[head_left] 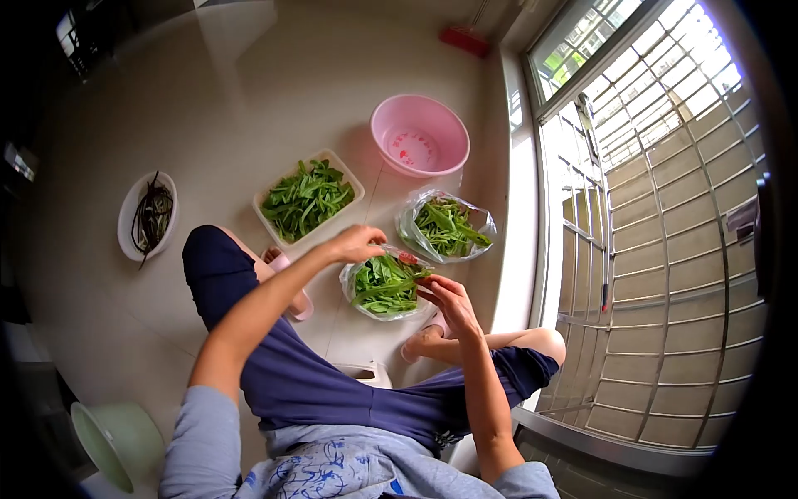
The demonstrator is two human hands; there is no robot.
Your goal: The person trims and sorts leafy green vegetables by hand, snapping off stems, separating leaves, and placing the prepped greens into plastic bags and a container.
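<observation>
A clear plastic bag of leafy greens stands open on the floor between the feet. My left hand is above the bag's upper left edge, its fingers bent together; whatever they hold, if anything, is too small to name. At the bag's right side, my right hand pinches a green leafy stem that lies over the opening. Just beyond, a second plastic bag holds more greens. Up and to the left, a cream rectangular tray is heaped with long green leaves.
A pink basin sits beyond the bags. At the left, a white oval basket holds dark thin strands. A pale green bucket is at the lower left, a red dustpan at the top. A barred window lines the right.
</observation>
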